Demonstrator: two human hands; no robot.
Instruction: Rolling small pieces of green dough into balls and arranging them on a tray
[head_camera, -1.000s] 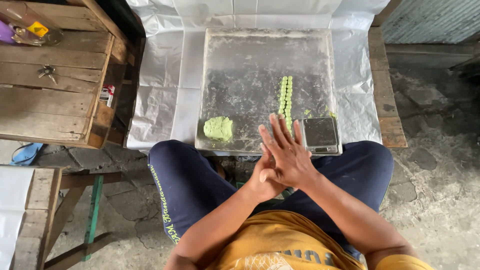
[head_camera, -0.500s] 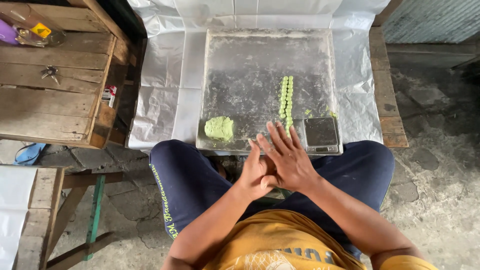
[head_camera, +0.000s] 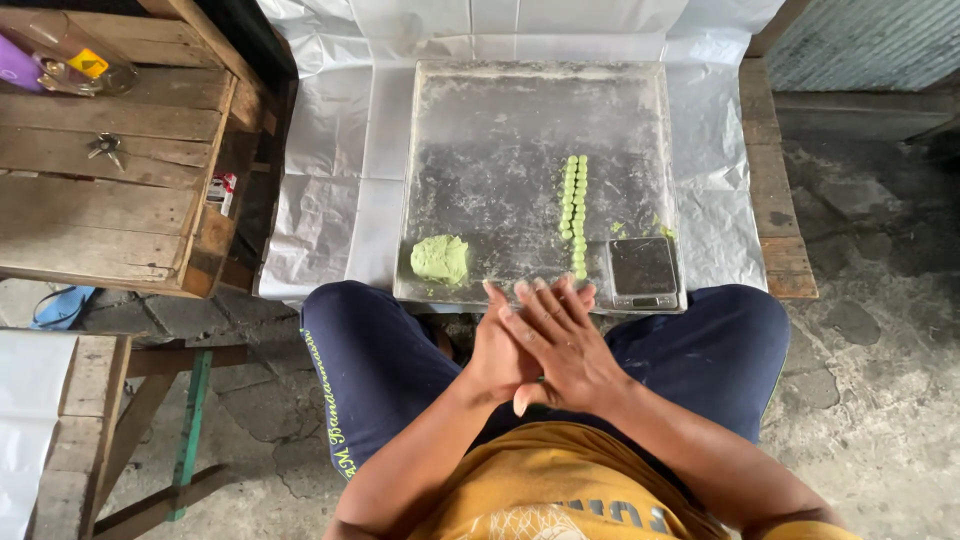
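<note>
- Below the near edge of the metal tray (head_camera: 500, 110), two hands are pressing together palm to palm over the lap: the right hand (head_camera: 565, 350) is lying on top, fingers spread flat, and the left hand (head_camera: 497, 355) is sitting underneath with only its edge and fingertips showing.
- Whether anything is lying between the palms cannot be told; neither grip is curling around a visible thing.
- One lump of green dough (head_camera: 440, 259) is sitting on the tray's near left part, just beyond the left hand, apart from it; it is soft-looking, rough and irregular.
- Small green balls (head_camera: 574, 205) are lying in two close rows running away from the hands, roughly two dozen; the exact count is too fine to tell. The nearest balls are lying just beyond the fingertips of the right hand.
- One small digital scale (head_camera: 643, 270), dark and square with a shiny plate, is sitting on the tray's near right corner, beside the right hand's fingertips.
- The tray is square, dull grey and dusted with flour, resting on crinkled white plastic sheeting (head_camera: 330, 180) over the counter.
- One wooden crate (head_camera: 110, 190) of rough planks is standing to the left, with one set of keys (head_camera: 105, 147) on top.
</note>
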